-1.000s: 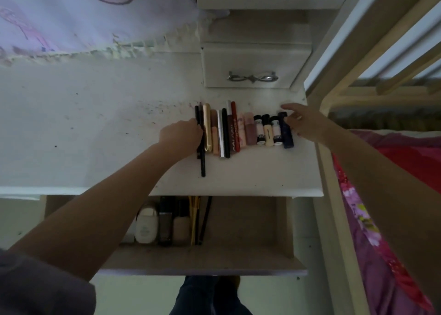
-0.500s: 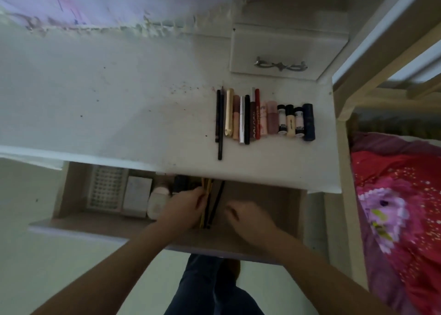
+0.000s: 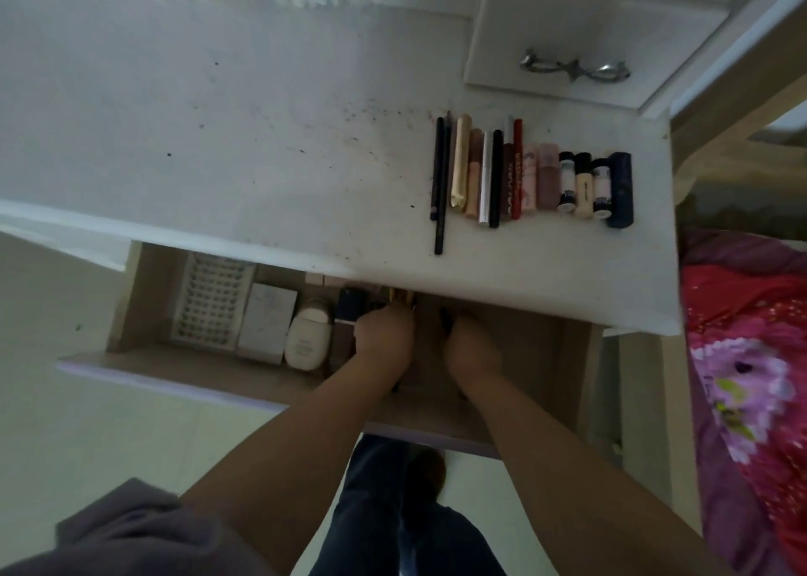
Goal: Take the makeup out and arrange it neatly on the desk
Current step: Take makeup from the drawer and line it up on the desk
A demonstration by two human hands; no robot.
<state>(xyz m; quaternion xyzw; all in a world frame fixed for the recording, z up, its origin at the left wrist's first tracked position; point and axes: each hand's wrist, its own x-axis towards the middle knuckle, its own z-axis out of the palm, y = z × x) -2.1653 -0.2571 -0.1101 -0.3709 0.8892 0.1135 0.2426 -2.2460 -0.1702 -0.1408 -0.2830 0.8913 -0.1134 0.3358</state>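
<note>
- Both hands reach into the open drawer (image 3: 174,357), lower centre, likely to fetch more makeup.
- Left hand (image 3: 384,340) curls onto yellow pencils (image 3: 401,298); right hand (image 3: 474,348) grip: cannot tell.
- Finished row of makeup (image 3: 532,174) lies side by side on the desk (image 3: 262,139), upper right.

1. The white bench (image 3: 262,139) carries a row of makeup (image 3: 530,178), side by side near its right edge.
2. A small drawer unit (image 3: 589,30) stands at its back right.

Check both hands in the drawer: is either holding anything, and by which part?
Cannot be told. Left hand reaches the yellow pencils, right hand a dark item; both hands' fingers are hidden.
</note>
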